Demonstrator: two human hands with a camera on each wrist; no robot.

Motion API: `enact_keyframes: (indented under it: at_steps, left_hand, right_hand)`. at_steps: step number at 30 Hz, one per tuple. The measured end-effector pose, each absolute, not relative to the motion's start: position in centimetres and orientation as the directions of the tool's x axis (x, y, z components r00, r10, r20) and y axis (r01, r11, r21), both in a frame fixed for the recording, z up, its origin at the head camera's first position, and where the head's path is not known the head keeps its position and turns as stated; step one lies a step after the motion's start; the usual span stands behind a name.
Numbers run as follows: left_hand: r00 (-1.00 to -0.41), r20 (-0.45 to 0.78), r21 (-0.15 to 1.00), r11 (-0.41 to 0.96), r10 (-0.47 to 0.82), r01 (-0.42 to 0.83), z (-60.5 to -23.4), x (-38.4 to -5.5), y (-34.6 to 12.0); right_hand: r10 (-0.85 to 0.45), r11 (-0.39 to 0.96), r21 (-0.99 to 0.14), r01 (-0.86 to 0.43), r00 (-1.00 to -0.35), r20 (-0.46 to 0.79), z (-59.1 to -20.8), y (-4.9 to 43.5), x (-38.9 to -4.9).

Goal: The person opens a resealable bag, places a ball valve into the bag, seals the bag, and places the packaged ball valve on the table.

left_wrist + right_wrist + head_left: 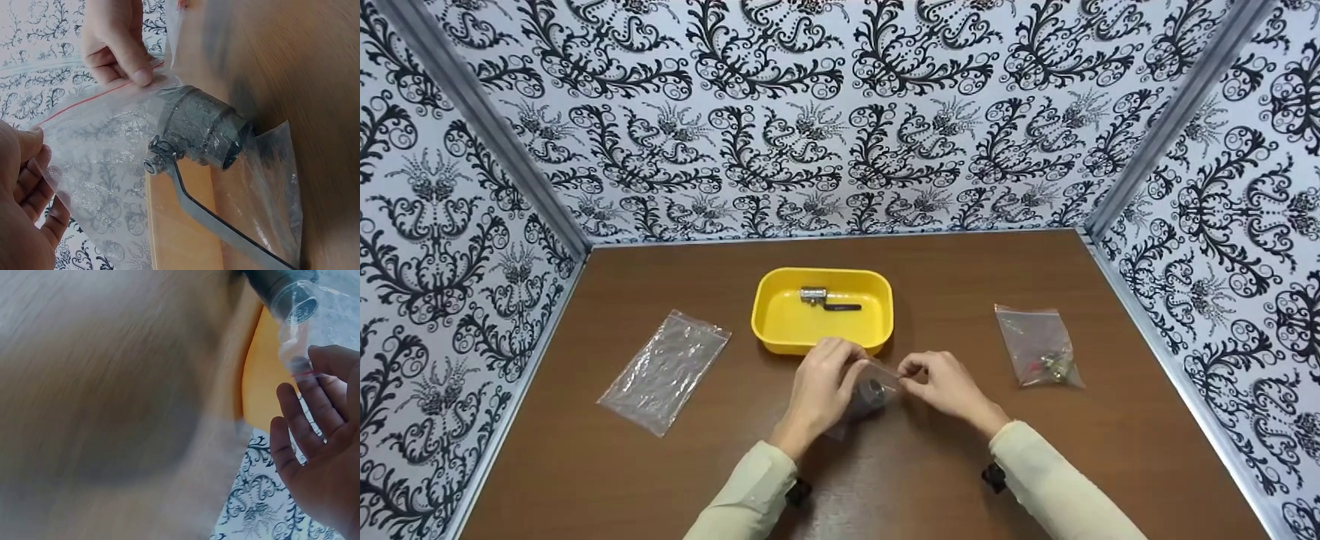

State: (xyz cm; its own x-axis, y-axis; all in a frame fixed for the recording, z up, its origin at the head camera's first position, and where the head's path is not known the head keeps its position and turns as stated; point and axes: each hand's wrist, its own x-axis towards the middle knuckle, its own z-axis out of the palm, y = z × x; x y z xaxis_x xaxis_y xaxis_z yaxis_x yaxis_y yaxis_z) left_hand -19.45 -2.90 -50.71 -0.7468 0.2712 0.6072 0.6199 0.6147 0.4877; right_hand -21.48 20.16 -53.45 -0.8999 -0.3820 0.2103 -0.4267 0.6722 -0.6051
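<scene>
Left hand [823, 382] and right hand [945, 384] are closed in thumb-and-finger pinches on the bag [107, 157], whose valve [197, 121] could be dropped if either pinch were loosened.

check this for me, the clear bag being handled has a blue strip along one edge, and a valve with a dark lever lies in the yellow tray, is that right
Not quite: the strip on the clear bag being handled is red, not blue, as the left wrist view shows. A valve with a dark lever does lie in the yellow tray.
</scene>
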Motion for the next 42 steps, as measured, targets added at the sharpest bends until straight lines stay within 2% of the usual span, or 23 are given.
enact_keyframes:
  at_steps: [13,21,29,42]
  left_hand:
    - [-0.763,0.588,0.507,0.612,0.269,0.607,-50.6,-19.3,-3.0]
    - [-0.758,0.603,0.491,0.633,0.250,0.599,-50.6,-19.3,-3.0]
    - [-0.774,0.576,0.502,0.633,0.263,0.589,-50.4,-19.3,-3.0]
    - [-0.768,0.587,0.508,0.622,0.257,0.596,-50.4,-19.3,-2.9]
  right_hand:
    - [-0.376,0.688,-0.619,-0.378,-0.916,0.141,-53.7,20.5,-21.5]
    - [-0.370,0.718,-0.577,-0.390,-0.915,0.158,-54.0,20.5,-21.6]
    - [-0.351,0.714,-0.602,-0.357,-0.927,0.133,-54.3,20.9,-21.6]
    - [-0.340,0.698,-0.630,-0.340,-0.932,0.127,-55.0,21.1,-21.5]
